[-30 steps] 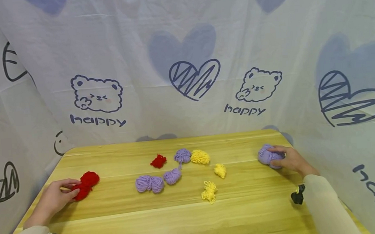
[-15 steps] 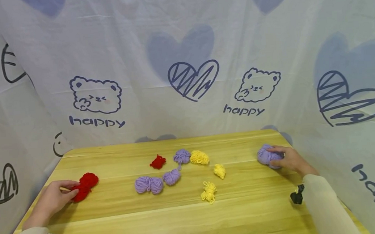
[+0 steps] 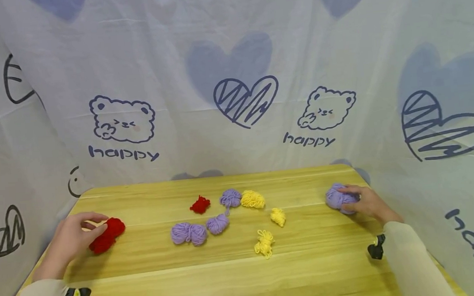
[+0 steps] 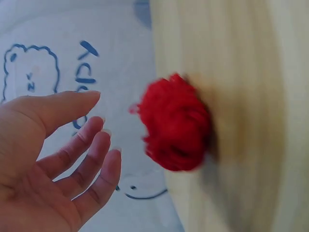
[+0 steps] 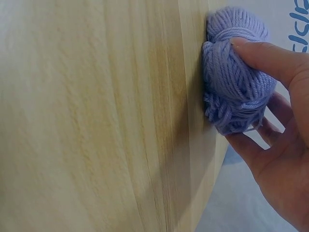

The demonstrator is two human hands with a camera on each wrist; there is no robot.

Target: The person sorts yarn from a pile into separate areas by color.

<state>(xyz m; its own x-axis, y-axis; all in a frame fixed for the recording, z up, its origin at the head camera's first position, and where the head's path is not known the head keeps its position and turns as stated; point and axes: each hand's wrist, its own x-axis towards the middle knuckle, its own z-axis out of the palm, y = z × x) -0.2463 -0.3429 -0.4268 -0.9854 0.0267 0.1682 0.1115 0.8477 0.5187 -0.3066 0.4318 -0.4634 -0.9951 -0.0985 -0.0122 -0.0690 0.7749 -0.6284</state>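
A red yarn ball [image 3: 104,235] [image 4: 176,123] lies on the wooden table [image 3: 246,275] at the left. My left hand [image 3: 95,224] [image 4: 104,123] hovers just left of it, fingers spread and straight, not touching it in the left wrist view. At the far right edge, my right hand [image 3: 353,197] [image 5: 234,92] grips a purple yarn ball [image 3: 338,197] [image 5: 231,77], thumb on top and fingers curled underneath, with the ball resting on the table.
Mid-table lie a small red bundle [image 3: 200,204], three purple bundles [image 3: 230,197] [image 3: 218,223] [image 3: 189,233] and three yellow ones [image 3: 252,198] [image 3: 278,216] [image 3: 264,243]. A printed cloth [image 3: 241,97] walls in the back and both sides.
My left hand has let go of the red yarn ball and opened, lifting slightly up and back. The right hand and purple ball have stayed put.
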